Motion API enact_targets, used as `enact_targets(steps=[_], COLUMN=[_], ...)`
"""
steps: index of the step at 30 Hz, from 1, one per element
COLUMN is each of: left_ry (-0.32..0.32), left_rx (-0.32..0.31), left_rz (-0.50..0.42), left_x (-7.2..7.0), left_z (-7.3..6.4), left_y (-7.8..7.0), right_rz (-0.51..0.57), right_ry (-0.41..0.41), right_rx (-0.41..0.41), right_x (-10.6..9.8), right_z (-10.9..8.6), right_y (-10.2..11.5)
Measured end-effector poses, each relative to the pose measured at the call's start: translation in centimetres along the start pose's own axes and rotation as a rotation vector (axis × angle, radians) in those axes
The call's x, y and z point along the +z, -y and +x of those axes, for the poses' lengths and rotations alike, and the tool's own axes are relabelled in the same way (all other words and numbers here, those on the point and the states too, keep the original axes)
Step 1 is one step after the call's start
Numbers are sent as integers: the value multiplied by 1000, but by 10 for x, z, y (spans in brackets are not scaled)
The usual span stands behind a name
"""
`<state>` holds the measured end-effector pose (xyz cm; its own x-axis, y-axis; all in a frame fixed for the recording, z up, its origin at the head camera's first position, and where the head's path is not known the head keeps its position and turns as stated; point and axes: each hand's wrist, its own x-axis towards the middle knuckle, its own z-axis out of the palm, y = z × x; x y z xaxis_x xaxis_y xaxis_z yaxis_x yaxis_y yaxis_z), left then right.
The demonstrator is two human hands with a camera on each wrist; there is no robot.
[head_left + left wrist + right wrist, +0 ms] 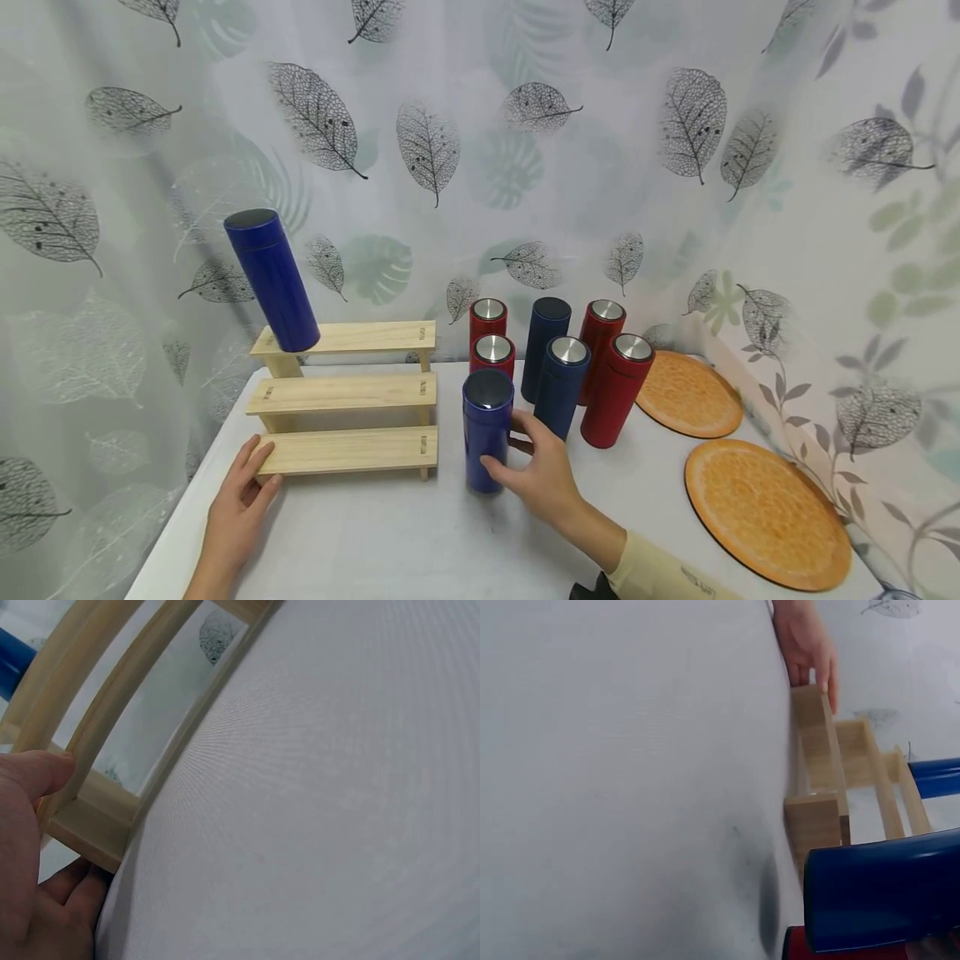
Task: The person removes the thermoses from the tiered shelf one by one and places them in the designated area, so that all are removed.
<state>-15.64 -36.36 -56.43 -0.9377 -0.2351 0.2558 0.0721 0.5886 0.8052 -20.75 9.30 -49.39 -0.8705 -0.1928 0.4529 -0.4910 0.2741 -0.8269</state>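
Observation:
My right hand [543, 475] grips a glossy blue thermos bottle [486, 429] with a dark lid, thumb on the near side and fingers behind. The bottle is upright, and in the right wrist view its base [810, 900] shows just off the white tabletop, over a shadow. To its left stands a three-step wooden rack [341, 452]. My left hand [236, 508] holds the left end of the rack's lowest step, the thumb [45, 772] on the plank and fingers [79, 896] around the end support. Another blue bottle [273, 283] stands on the top step's left end.
Behind and right of the held bottle stand several bottles, some red [618, 392] and some dark blue [562, 387]. Two round orange mats [768, 512] lie along the table's right side. A leaf-patterned curtain [480, 167] closes off the back and sides.

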Motion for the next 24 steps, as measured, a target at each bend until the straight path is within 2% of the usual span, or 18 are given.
enact_targets(steps=[16, 21, 24], left_ry=[0, -4, -4], left_rx=[-1, 6, 5], left_rz=[5, 16, 17], left_x=[0, -1, 2], left_z=[0, 0, -1], left_y=[0, 1, 1], right_rz=[4, -33, -62], right_ry=[-13, 0, -14], right_rx=[64, 63, 66], right_x=[0, 0, -3], right_z=[-15, -18, -26], right_y=[-15, -16, -16])
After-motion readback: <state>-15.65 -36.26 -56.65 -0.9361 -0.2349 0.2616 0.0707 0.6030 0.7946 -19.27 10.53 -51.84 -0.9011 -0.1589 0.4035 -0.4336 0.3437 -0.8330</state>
